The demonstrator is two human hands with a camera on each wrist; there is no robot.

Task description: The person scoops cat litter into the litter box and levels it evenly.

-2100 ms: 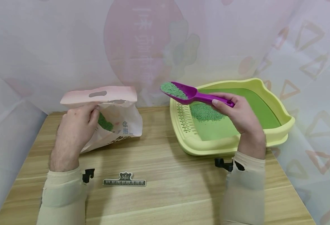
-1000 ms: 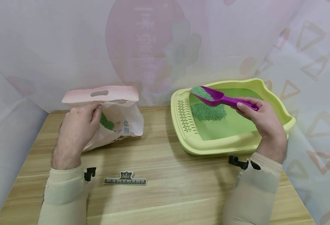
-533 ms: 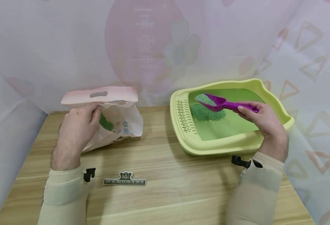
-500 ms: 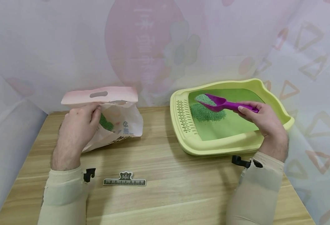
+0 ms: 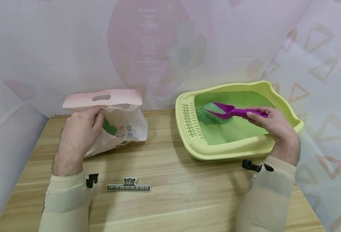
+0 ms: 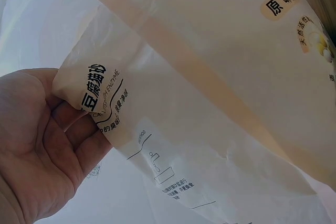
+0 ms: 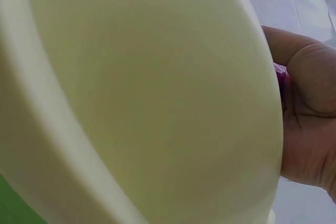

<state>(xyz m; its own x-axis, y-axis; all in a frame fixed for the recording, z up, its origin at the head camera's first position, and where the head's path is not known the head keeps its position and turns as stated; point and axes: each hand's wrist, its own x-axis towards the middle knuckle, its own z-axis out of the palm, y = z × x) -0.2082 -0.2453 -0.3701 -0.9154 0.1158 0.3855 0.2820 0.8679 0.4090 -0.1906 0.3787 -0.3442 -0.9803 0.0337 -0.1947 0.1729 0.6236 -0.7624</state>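
My left hand (image 5: 81, 132) pinches the edge of the opened cat litter bag (image 5: 136, 125), with green litter pellets (image 5: 109, 127) showing inside. In the left wrist view the bag's printed side (image 6: 199, 93) fills most of the picture beside the hand (image 6: 42, 135). My right hand (image 5: 275, 124) grips the handle of a purple scoop (image 5: 228, 111) loaded with pale green pellets (image 5: 215, 108). The scoop hangs low inside the yellow-green litter tray (image 5: 231, 151), over a pile of green pellets (image 5: 209, 118). In the right wrist view the tray wall (image 7: 157, 93) hides most of the scoop.
A black and white clip (image 5: 128, 185) with a piano-key pattern lies on the wooden table (image 5: 164, 199), between the forearms. Slots run along the tray's left ledge (image 5: 189, 120). Printed cloth (image 5: 158, 48) hangs behind the table and at both sides.
My right hand has carried the loaded scoop rightward over the tray, then lowered it closer to the pellet pile. My left hand stays in place on the bag.
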